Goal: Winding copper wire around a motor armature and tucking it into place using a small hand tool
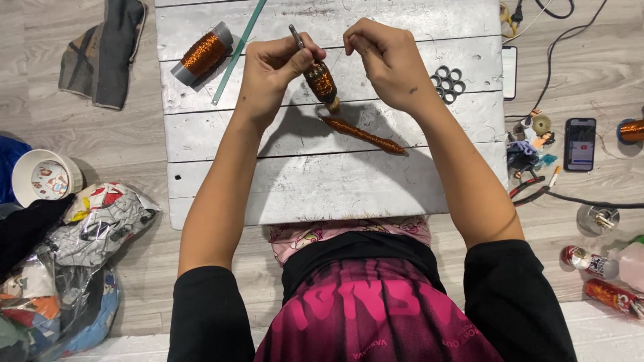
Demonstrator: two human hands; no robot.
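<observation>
My left hand (272, 70) grips a small rod wound with copper-coloured wire (320, 80), holding it upright over a white painted wooden board (322, 181). My right hand (386, 60) is pinched shut just to the right of it, fingers near the rod's top; a thin wire between them is too fine to see. A long thin copper-wound stick (365, 135) lies on the board just below the hands. A grey spool of copper wire (202, 53) lies at the board's upper left, beside a green strip (236, 53).
A cluster of small metal rings (447, 83) sits at the board's right. On the floor right: a phone (580, 143), pliers (530, 186), cables, another copper spool (632, 131), cans (590, 261). Floor left: a bowl (43, 177), a bag of scraps (67, 268), folded cloth (104, 50).
</observation>
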